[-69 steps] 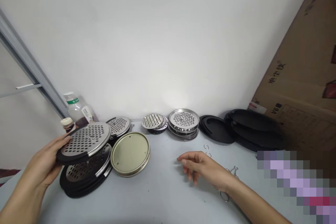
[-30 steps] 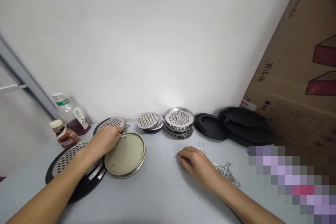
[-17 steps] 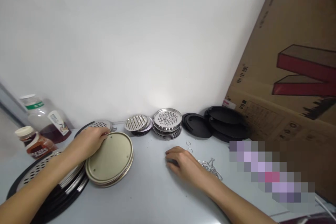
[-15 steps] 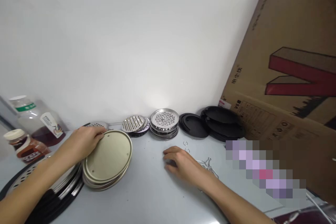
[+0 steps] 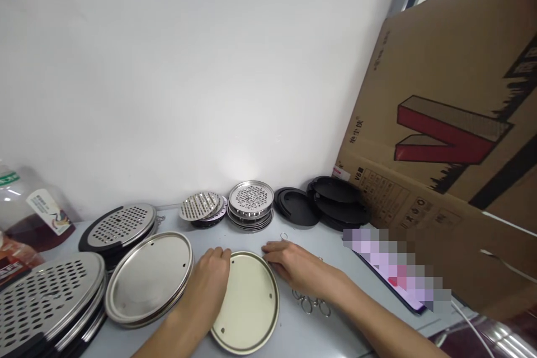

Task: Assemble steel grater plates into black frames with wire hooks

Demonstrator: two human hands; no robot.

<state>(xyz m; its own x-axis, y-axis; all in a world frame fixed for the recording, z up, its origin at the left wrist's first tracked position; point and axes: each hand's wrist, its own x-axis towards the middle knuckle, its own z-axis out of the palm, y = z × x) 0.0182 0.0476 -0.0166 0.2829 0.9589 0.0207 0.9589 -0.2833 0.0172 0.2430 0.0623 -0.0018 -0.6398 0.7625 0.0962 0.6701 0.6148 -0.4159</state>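
Observation:
Between my hands lies a cream-coloured round metal lid (image 5: 247,305) with a raised rim and small holes near its edge. My left hand (image 5: 207,285) is closed on the lid's upper left rim. At the upper right rim, my right hand (image 5: 297,265) has its fingers bent and pressed together on the edge; its thumb is mostly hidden. Left of my left hand is a stack of similar round lids, with a silver one (image 5: 151,277) on top. Wire rings (image 5: 308,305) lie beside and partly under my right wrist.
Perforated round grater pieces (image 5: 50,296) are stacked at the left, near a bottle of dark liquid (image 5: 37,224). Along the wall stand small grater discs (image 5: 251,198) and black round parts (image 5: 339,201). A phone (image 5: 390,274) and a large cardboard box (image 5: 440,179) are at right.
My left hand has brought the cream lid off the stack, rightward to the table in front of me, baring a silver lid. My right hand has met its rim. The view has shifted.

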